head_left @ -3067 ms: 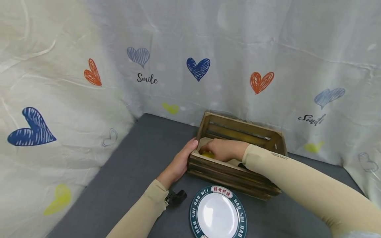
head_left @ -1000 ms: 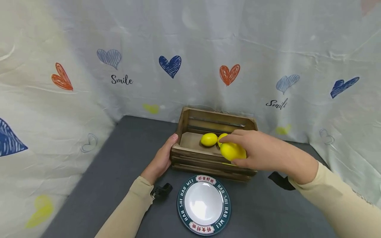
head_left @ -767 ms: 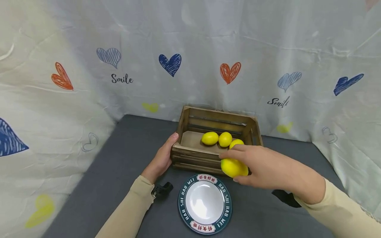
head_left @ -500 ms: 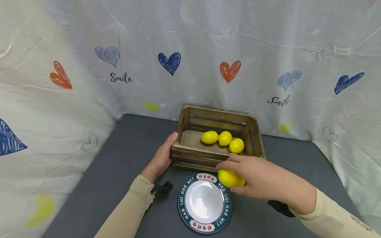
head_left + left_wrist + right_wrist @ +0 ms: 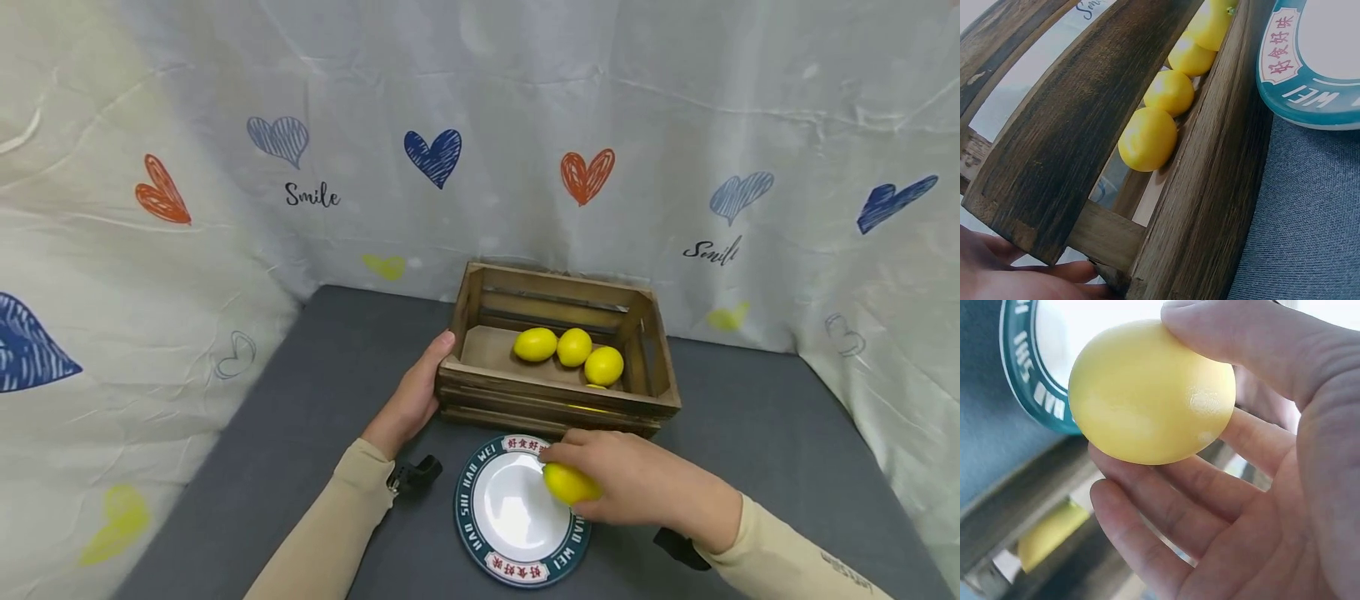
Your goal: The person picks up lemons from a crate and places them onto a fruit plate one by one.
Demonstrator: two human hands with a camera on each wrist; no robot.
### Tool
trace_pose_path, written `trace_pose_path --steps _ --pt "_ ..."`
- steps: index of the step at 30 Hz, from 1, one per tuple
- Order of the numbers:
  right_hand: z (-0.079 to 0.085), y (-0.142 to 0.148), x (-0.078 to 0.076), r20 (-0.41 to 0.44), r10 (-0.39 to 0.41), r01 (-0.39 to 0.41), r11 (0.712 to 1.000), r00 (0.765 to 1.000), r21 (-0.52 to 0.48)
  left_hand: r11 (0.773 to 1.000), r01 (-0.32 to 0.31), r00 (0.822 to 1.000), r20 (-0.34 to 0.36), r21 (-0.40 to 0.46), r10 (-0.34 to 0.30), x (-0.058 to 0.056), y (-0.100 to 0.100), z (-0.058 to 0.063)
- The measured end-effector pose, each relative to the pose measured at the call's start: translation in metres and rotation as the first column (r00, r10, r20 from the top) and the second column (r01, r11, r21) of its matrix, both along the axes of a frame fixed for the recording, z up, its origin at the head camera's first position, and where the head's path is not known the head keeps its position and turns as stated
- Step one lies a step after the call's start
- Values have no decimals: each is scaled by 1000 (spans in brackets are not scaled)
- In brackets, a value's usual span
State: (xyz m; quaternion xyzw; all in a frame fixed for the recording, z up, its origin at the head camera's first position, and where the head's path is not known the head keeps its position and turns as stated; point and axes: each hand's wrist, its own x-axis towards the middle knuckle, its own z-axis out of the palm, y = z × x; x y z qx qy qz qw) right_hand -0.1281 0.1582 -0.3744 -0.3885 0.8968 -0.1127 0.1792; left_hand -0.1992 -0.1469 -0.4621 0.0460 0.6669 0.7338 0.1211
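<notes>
Over the right side of a round plate (image 5: 465, 500) with a green lettered rim, my right hand (image 5: 637, 479) holds a yellow lemon (image 5: 570, 483). The right wrist view shows that lemon (image 5: 1147, 394) between thumb and fingers, with the plate behind it. My left hand (image 5: 411, 398) grips the left end of a slatted wooden crate (image 5: 517, 385), its thumb up at the rim. Inside, several lemons (image 5: 536, 344) sit toward the right, one mostly hidden by the front wall. Through the slats, the left wrist view shows a row of lemons (image 5: 1147, 139).
The dark grey tabletop (image 5: 322, 375) carries the crate at the back, with the plate right in front of it. Behind stands a pale curtain (image 5: 510, 200) printed with hearts and "Smile". A black wrist strap (image 5: 415, 475) sits on the left sleeve.
My right hand has lifted a lemon out of the crate and brought it forward and down over the plate. My left hand keeps its grip on the crate. The head view shifted slightly.
</notes>
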Motion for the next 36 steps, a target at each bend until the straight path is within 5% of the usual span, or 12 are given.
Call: trace_pose_path --steps 14,36 --pt "-33 -9 -5 74 4 -5 1000 997 6 1000 4 1000 -12 5 -4 0 -1 6" --pt "-31 -11 -3 89 -27 22 998 996 53 1000 1 1000 -18 9 0 2 -1 2"
